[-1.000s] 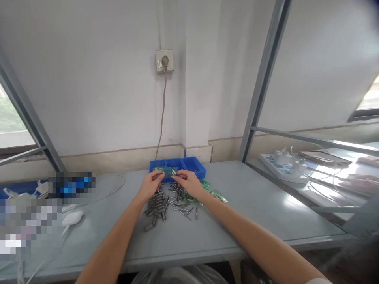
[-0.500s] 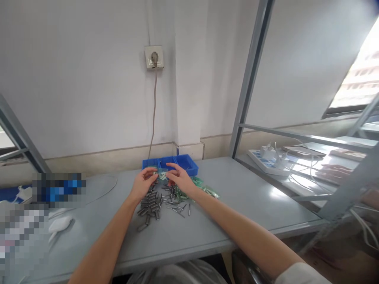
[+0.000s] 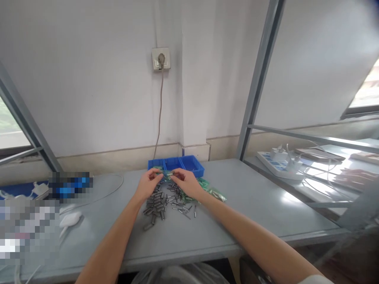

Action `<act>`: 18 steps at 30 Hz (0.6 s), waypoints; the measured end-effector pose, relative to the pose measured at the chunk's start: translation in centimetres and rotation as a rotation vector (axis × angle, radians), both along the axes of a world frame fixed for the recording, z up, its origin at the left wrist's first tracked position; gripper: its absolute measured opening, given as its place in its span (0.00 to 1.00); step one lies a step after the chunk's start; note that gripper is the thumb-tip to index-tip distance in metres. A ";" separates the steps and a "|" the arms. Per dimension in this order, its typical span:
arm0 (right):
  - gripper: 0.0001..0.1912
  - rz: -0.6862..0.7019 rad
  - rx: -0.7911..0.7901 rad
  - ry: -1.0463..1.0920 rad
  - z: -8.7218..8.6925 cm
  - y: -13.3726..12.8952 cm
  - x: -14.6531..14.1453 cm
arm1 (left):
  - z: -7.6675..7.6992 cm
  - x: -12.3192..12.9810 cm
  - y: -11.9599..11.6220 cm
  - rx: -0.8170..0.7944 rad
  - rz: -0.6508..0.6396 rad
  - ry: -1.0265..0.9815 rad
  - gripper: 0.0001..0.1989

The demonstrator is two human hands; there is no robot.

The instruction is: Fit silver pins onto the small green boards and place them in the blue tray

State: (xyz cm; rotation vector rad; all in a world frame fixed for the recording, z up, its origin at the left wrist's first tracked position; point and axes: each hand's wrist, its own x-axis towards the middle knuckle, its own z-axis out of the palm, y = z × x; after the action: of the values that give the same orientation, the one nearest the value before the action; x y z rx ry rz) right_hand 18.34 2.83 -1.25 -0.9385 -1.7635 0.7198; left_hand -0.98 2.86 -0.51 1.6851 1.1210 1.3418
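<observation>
My left hand (image 3: 148, 183) and my right hand (image 3: 187, 183) meet above the parts, just in front of a blue divided tray (image 3: 199, 170). Between them they pinch a small clear greenish bag (image 3: 167, 174) with small pieces inside. Dark metal cylinders (image 3: 155, 205) lie heaped below my left hand. Thin metal pins (image 3: 183, 209) are scattered to their right. Several green-tinted bags (image 3: 211, 188) rest beside my right wrist, partly hidden by it.
A white charger (image 3: 70, 219) and its cable lie on the grey table (image 3: 237, 209) at left, near a blurred blue object (image 3: 72, 187). A metal frame post (image 3: 260, 79) stands at right, with a power strip (image 3: 274, 165) beyond it.
The fingers of my right hand have closed in on the bag, nearer to my left hand. The whole view has shifted slightly, with things now further right.
</observation>
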 end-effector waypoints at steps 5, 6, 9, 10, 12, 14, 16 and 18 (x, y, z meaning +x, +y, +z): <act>0.18 -0.026 -0.018 -0.041 0.2 -0.1 0.2 | 0.4 0.1 -0.1 -0.080 0.046 -0.087 0.15; 0.17 -0.037 -0.021 -0.029 0.4 -0.1 0.4 | 0.6 0.0 -0.3 -0.060 0.084 -0.101 0.14; 0.16 -0.069 -0.043 0.026 0.9 -0.1 1.0 | 1.1 -0.4 -0.8 0.038 0.195 -0.141 0.12; 0.16 -0.080 -0.053 0.047 1.2 -0.1 1.2 | 1.2 -0.6 -0.9 0.071 0.222 -0.152 0.12; 0.16 -0.102 -0.077 0.080 1.7 0.0 1.6 | 1.1 -1.0 -0.7 0.131 0.262 -0.156 0.11; 0.16 -0.116 -0.098 0.096 2.1 0.0 1.9 | 0.8 -1.4 -0.2 0.185 0.282 -0.108 0.13; 0.16 -0.121 -0.111 0.099 2.4 0.0 2.0 | 0.4 -1.7 0.5 0.209 0.284 0.052 0.15; 0.15 -0.122 -0.115 0.090 2.6 -0.2 2.0 | 0.1 -1.9 0.9 0.210 0.358 0.289 0.18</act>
State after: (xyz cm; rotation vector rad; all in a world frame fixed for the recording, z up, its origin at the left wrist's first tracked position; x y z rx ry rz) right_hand 20.36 2.68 1.32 -1.0649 -1.5853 0.7783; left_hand -2.91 3.79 -0.41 1.9420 1.5519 1.5071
